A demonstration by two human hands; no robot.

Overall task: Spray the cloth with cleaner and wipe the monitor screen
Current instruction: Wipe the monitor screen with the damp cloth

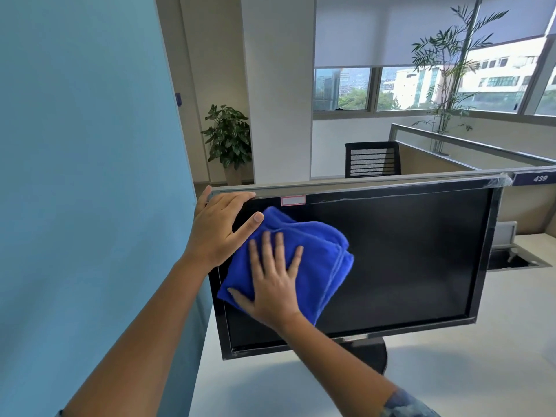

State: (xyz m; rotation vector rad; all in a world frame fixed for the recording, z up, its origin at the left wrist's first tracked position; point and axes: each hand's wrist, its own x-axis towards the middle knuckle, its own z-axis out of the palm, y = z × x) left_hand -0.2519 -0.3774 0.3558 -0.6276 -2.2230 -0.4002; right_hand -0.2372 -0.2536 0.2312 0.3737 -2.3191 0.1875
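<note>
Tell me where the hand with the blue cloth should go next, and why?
Probably slide the right hand and the blue cloth to the right across the monitor. The cloth lies flat under spread fingers at the screen's upper left, and the dark stretch to its right is uncovered. The left hand grips the top left corner, which should steady it.

Cloth [316,254] fluffy blue microfibre; monitor [391,260] screen matt black, bezel glossy plastic.
</note>
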